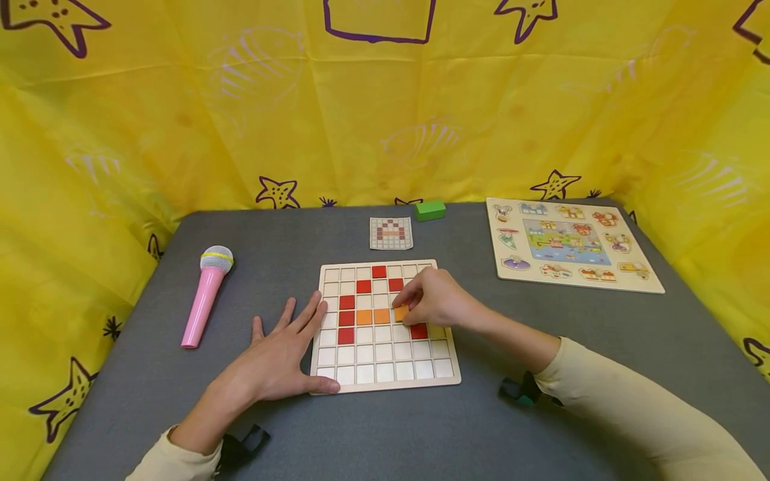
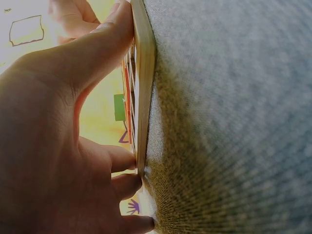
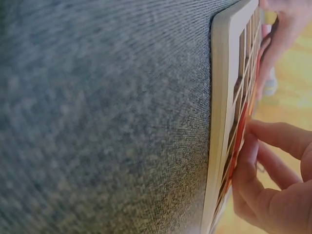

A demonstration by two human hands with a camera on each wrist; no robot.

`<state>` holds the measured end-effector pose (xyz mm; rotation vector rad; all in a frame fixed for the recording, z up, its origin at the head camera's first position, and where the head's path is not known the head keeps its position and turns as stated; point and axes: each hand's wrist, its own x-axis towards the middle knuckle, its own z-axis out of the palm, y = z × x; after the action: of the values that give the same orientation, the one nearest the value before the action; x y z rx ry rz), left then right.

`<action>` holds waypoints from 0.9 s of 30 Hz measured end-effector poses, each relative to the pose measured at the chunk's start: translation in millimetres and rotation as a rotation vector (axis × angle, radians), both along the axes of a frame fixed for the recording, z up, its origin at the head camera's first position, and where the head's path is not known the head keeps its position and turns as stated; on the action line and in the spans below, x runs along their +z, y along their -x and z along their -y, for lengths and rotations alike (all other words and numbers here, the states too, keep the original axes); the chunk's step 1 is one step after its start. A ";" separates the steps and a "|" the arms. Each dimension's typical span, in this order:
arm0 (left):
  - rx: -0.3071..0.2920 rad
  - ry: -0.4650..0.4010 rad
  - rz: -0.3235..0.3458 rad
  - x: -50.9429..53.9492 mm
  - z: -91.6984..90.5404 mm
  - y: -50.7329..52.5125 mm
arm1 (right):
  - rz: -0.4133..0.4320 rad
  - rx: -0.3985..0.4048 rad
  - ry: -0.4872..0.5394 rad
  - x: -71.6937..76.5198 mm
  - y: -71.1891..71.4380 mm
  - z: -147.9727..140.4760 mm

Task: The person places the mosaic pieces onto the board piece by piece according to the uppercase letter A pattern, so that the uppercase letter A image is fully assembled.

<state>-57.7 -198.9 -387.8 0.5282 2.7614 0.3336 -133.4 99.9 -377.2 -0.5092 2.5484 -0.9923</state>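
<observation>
A wooden grid board point(image 1: 385, 386) lies flat on the table, with several red tiles point(image 1: 346, 336) set in its cells in a stepped outline. Two orange tiles point(image 1: 373, 316) sit side by side in a middle row. Just right of them, my right hand point(image 1: 442, 300) pinches another orange tile point(image 1: 400, 313) between thumb and fingers, at the board's surface. My left hand point(image 1: 273, 364) rests at the board's left side, fingers spread, its thumb on the near left corner. In the left wrist view that thumb lies along the board's edge point(image 2: 145, 73). The right fingers hide some cells.
A small pattern card point(image 1: 391, 234) lies behind the board, beside a green block point(image 1: 430, 211). On the left is a pink toy microphone point(image 1: 204, 297). A wooden picture puzzle point(image 1: 577, 284) occupies the back right. Yellow patterned cloth point(image 1: 361, 133) encloses the grey table's back and sides.
</observation>
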 end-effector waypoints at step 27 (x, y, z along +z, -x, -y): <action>-0.012 -0.018 -0.033 4.0 2.2 -1.9 | -0.056 0.052 -0.033 2.6 -2.0 7.6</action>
<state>-55.8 -201.1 -383.8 0.5597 2.7886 0.3505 -131.4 92.2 -374.6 -0.5989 2.5821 -0.9287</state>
